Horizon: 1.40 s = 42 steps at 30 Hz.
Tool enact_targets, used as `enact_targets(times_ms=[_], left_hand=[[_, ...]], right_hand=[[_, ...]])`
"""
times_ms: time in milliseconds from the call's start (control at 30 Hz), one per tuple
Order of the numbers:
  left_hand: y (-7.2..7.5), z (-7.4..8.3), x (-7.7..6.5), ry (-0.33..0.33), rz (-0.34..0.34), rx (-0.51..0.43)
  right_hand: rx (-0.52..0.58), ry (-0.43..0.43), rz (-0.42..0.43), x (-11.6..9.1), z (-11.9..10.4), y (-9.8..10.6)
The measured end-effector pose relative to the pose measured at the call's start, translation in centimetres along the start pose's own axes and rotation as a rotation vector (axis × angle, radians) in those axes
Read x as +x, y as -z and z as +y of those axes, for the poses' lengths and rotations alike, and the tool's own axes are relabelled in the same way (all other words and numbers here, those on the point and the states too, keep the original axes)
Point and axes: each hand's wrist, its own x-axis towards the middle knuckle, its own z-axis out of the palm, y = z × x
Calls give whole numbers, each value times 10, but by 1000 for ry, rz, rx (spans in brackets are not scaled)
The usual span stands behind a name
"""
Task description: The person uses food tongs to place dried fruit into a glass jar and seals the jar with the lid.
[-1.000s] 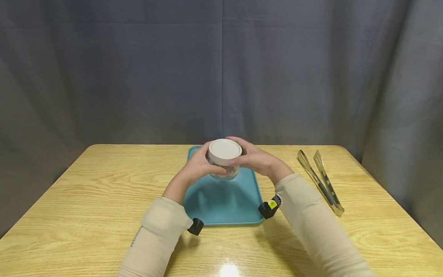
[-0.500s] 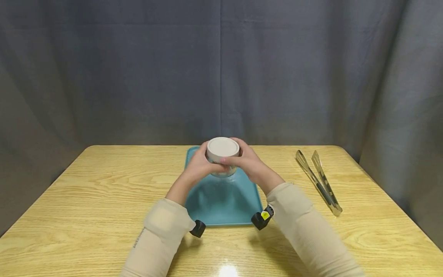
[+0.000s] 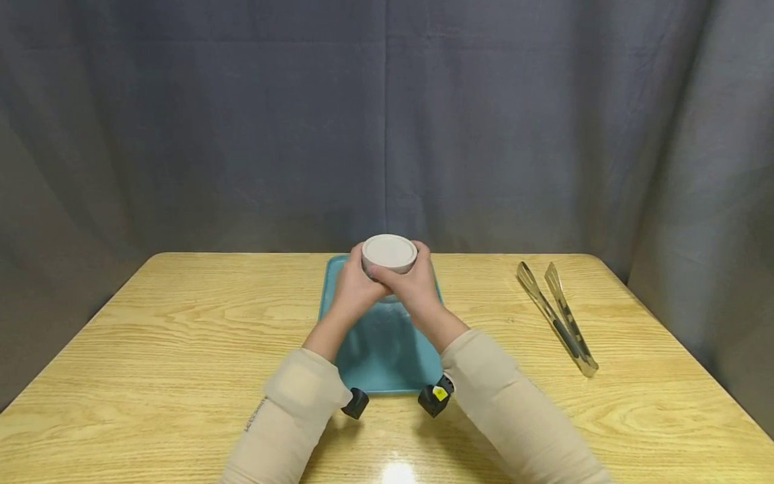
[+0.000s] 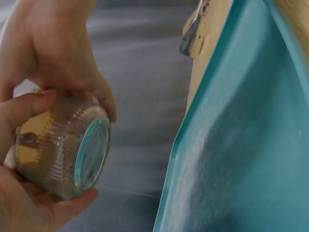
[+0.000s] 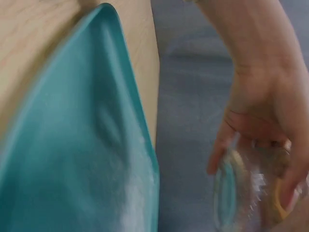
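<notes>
A ribbed clear glass jar (image 4: 60,150) with a white round lid (image 3: 390,251) is held upright between both hands, raised over the far part of a teal tray (image 3: 387,363). My left hand (image 3: 353,290) grips the jar from the left, fingers curled round the glass. From the right, my right hand (image 3: 416,290) holds it near the top, its thumb stretched across the lid's near edge. The jar's bare base shows in the left wrist view. Something yellowish shows through the glass. In the head view the hands hide most of the jar's body.
Metal tongs (image 3: 559,319) with dark grips lie spread on the right of the wooden table (image 3: 181,336). A grey curtain (image 3: 242,134) hangs behind the table's far edge. Small black wrist cameras sit at both cuffs.
My right hand has turned round the jar, its thumb sliding left along the lid's near edge and the wrist swinging inward. My left hand keeps its grip; the jar has shifted slightly up in view.
</notes>
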Motion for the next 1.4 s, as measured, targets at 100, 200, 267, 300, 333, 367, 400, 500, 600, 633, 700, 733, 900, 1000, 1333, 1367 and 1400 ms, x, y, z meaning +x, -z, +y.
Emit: enact_targets(times_ms=[100, 200, 267, 300, 333, 367, 400, 500, 600, 633, 700, 733, 900, 1000, 1333, 1367, 1400], left_hand=[[7, -1, 0, 8, -77, -80], [16, -4, 0, 24, -188, -173], [20, -5, 1, 23, -263, -216], [21, -6, 1, 25, -300, -235], [22, -6, 2, 22, -334, -253], [23, -6, 2, 21, -361, -266], [23, -6, 2, 16, -385, -271], [24, -4, 1, 7, -445, -283], [25, -2, 1, -7, -484, -276], [25, -1, 1, -12, -494, -274], [25, 0, 2, -10, -496, -272], [25, 0, 2, -11, -493, -273], [22, -2, 3, -2, -430, -253], [18, -4, 2, 0, -353, -200], [7, -4, -2, -50, -130, -80], [6, -4, -3, -52, -114, -67], [5, -4, -3, -54, -101, -56]], right_hand=[[-38, -38, -117, 1, -5, 13], [-33, -60, -296, 5, -9, 32], [-12, -83, -410, 8, -10, 44], [9, -90, -467, 10, -10, 49], [28, -94, -524, 11, -10, 53], [45, -96, -578, 13, -10, 56], [63, -100, -627, 14, -9, 58], [112, -109, -731, 18, -8, 61], [138, -117, -757, 21, -7, 63], [140, -115, -756, 21, -7, 63], [148, -107, -736, 20, -6, 64], [155, -99, -725, 20, -5, 63], [137, -55, -615, 17, -2, 57], [54, -33, -494, 14, 1, 49], [50, 31, -221, 5, 7, 23], [48, 29, -209, 4, 8, 21], [45, 30, -201, 4, 9, 20]])
